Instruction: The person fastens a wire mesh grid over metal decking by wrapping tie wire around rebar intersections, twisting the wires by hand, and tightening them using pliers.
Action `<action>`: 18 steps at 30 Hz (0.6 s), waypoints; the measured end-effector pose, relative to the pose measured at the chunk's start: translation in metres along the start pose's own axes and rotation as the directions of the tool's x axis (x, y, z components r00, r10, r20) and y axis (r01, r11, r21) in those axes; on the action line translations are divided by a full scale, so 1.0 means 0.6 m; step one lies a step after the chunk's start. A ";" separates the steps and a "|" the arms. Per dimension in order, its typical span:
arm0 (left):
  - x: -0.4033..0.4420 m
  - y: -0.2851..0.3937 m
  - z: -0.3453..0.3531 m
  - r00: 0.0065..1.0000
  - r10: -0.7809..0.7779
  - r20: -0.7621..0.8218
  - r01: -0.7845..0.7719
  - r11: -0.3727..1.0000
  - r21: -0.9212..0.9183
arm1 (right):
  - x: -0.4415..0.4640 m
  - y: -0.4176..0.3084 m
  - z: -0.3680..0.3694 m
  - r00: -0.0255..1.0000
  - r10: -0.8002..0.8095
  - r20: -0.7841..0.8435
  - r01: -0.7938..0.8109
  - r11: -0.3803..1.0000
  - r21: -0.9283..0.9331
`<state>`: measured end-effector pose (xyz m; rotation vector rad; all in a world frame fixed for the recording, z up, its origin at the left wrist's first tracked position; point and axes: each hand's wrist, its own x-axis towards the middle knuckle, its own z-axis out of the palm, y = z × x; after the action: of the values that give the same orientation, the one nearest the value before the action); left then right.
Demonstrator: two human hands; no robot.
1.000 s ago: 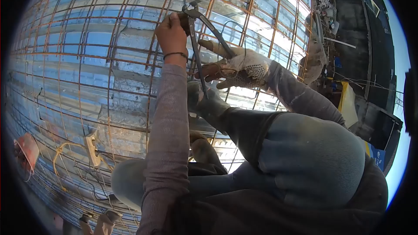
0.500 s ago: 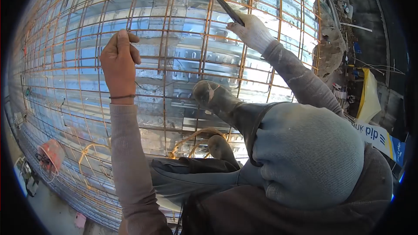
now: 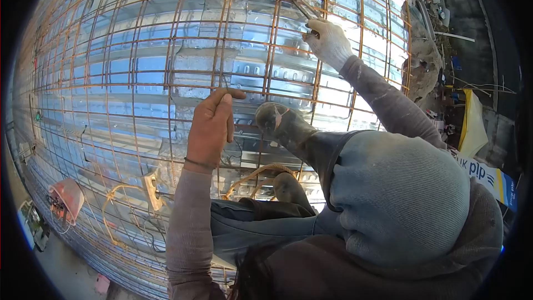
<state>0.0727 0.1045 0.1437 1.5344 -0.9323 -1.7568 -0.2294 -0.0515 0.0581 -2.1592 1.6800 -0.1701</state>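
My left hand [image 3: 211,125], bare with a dark band at the wrist, is at the rusty rebar grid [image 3: 191,86]. Its thumb and fingers are pinched together beside a crossing of bars; what lies between them is too small to make out. Up and to the right, my right hand [image 3: 330,41], in a whitish glove, is closed round the handles of dark metal pincers [image 3: 300,5]. The pincer head is over the grid, close to a bar, and I cannot tell whether it touches. Corrugated metal sheeting [image 3: 150,66] shows beneath the bars.
My boot [image 3: 283,122] rests on the grid, with a tan rope [image 3: 258,175] below it. A red bucket [image 3: 66,200] and a wooden piece [image 3: 152,190] with yellow cord are at lower left. A rough edge with rubble [image 3: 423,50] and a yellow sheet [image 3: 472,125] are at right.
My left hand was pinched farther left and higher, and is now lower and nearer my boot. The pincers, earlier held near my left hand, are now apart from it at upper right.
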 end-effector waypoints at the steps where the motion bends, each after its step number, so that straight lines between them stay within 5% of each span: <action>1: 0.009 0.003 -0.002 0.999 0.045 -0.012 -0.044 0.998 0.052 | -0.002 -0.008 0.012 0.991 -0.117 0.064 0.099 0.966 0.237; 2: 0.017 0.010 0.001 0.998 0.054 -0.012 -0.054 0.997 0.048 | -0.013 -0.066 -0.022 0.940 -0.055 0.337 -0.115 0.878 0.464; 4: 0.032 0.032 0.017 0.995 0.088 0.044 -0.094 0.982 0.163 | -0.039 -0.136 -0.039 0.862 -0.140 0.488 -0.363 0.501 0.786; 8: 0.068 0.038 0.060 0.969 0.245 0.007 -0.239 0.937 0.256 | -0.054 -0.177 -0.046 0.861 -0.233 0.452 -0.308 0.469 0.828; 10: 0.080 0.032 0.066 0.959 0.283 -0.002 -0.271 0.921 0.279 | -0.065 -0.190 -0.060 0.921 -0.144 0.362 -0.360 0.038 0.932; 11: 0.087 0.034 0.072 0.952 0.304 -0.022 -0.283 0.908 0.308 | -0.074 -0.197 -0.079 0.916 -0.154 0.369 -0.381 -0.056 0.923; 13: 0.065 0.073 0.079 0.986 0.164 0.041 -0.169 0.944 0.284 | -0.078 -0.200 -0.084 0.937 -0.088 0.338 -0.316 0.199 0.928; 17: 0.079 0.061 0.085 0.969 0.233 0.083 -0.247 0.903 0.351 | -0.089 -0.218 -0.108 0.973 0.001 0.232 -0.195 0.544 0.816; 18: 0.079 0.063 0.086 0.966 0.245 0.080 -0.257 0.888 0.380 | -0.087 -0.218 -0.110 0.996 0.007 0.086 -0.067 0.686 0.724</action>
<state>0.0156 0.0498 0.1527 1.5390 -1.4957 -1.4717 -0.1475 0.0085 0.1757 -1.4907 1.2877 -0.6258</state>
